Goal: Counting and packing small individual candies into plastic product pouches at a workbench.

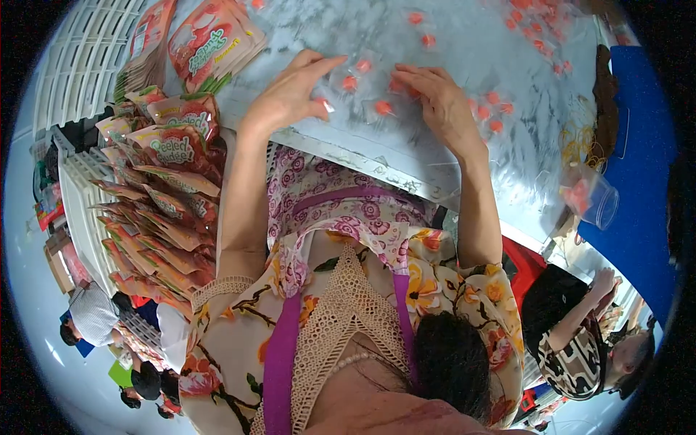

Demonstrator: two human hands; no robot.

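Note:
Small red candies in clear wrappers lie scattered on the marbled tabletop between my two hands. My left hand is open at the near edge of the table, thumb and fingers spread wide. A wrapped candy lies right at its thumb tip. My right hand hovers low over the table with its fingers stretched forward and to the left. Beneath those fingers a red candy is partly covered; no firm grip on it shows.
Flat printed pouches lie stacked at the far left. Filled pouches stand packed in a white crate beside me. More candies are heaped far right, with rubber bands and a clear plastic cup nearer. People work around.

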